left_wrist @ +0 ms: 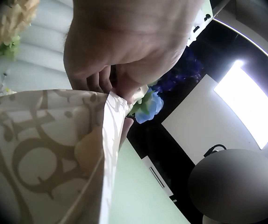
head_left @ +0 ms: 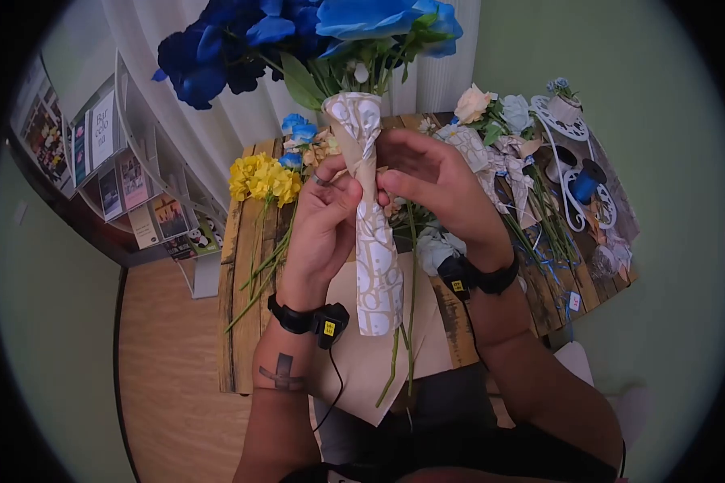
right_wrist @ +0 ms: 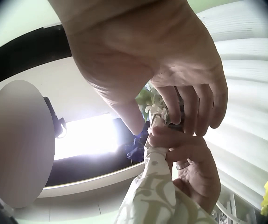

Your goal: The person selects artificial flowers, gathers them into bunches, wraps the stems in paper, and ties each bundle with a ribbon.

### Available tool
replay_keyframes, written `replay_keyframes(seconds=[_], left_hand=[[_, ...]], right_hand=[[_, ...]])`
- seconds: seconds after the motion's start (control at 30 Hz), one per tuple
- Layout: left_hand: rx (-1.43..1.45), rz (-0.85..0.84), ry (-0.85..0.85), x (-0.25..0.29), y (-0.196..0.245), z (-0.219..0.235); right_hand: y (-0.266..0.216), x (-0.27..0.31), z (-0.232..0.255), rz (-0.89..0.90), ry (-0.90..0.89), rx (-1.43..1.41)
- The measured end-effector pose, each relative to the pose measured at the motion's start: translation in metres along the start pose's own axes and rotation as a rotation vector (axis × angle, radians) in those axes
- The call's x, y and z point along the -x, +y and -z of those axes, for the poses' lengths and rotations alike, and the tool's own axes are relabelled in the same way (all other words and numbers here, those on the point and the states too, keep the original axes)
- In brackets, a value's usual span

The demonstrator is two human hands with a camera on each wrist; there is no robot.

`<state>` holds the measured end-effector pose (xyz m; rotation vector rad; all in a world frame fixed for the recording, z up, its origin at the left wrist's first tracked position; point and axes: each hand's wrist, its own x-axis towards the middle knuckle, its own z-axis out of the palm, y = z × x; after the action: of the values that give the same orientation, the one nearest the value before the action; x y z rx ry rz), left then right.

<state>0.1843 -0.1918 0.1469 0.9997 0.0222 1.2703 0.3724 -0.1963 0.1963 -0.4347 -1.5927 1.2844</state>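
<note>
Patterned white-and-beige paper wraps the stems of a bouquet of blue flowers held upright in the head view. The left hand pinches the narrow part of the wrap between thumb and fingers; the right wrist view shows this left hand below the right hand. In the head view the right hand curves around the wrap's other side, its thumb and fingers spread apart. Bare green stems show below the paper. The wrap fills the lower left of the left wrist view.
Yellow flowers lie on the wooden table at left, brown paper at its front. Pale flowers, a blue spool and a white metal stand are at right. A magazine rack stands beyond the left edge.
</note>
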Motion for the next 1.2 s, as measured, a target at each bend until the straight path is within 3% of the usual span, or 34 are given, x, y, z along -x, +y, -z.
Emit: replay_keyframes(seconds=[0.1,0.3,0.43,0.5,0.67,0.77,0.87,0.93,0.97,1.07,1.2], left_hand=[[-0.068,-0.045,0.06,-0.001,0.009,0.001],[-0.165,-0.165,0.119,0.001,0.026,0.004],[-0.142,-0.239,0.128,0.002,0.035,0.003],[-0.114,-0.271,0.156,0.002,0.039,0.0],[-0.124,-0.25,0.191,0.004,0.041,-0.004],[-0.105,-0.241,0.131,0.008,0.046,-0.009],[0.031,-0.15,-0.064,0.011,0.055,-0.005],[0.118,-0.135,-0.138,0.013,0.056,-0.002],[0.192,-0.111,-0.207,0.014,0.058,0.0],[0.267,-0.057,-0.317,0.016,0.059,0.001],[0.269,0.011,-0.32,0.013,0.058,0.008]], right_hand=[[0.003,0.0,-0.008,-0.001,0.005,0.056],[-0.004,0.015,-0.026,-0.244,-0.096,0.073],[0.02,0.024,-0.041,-0.209,-0.094,0.196],[0.018,0.024,-0.045,-0.328,-0.18,0.354],[0.029,0.031,-0.06,-0.398,-0.059,0.242],[0.02,0.037,-0.072,-0.365,-0.016,0.259],[0.01,0.048,-0.078,-0.359,-0.117,0.176],[0.012,0.059,-0.086,-0.39,-0.148,-0.453],[0.016,0.063,-0.085,-0.41,-0.226,-0.504],[0.019,0.075,-0.095,-0.36,-0.066,-0.362],[0.021,0.073,-0.098,-0.332,-0.069,-0.222]])
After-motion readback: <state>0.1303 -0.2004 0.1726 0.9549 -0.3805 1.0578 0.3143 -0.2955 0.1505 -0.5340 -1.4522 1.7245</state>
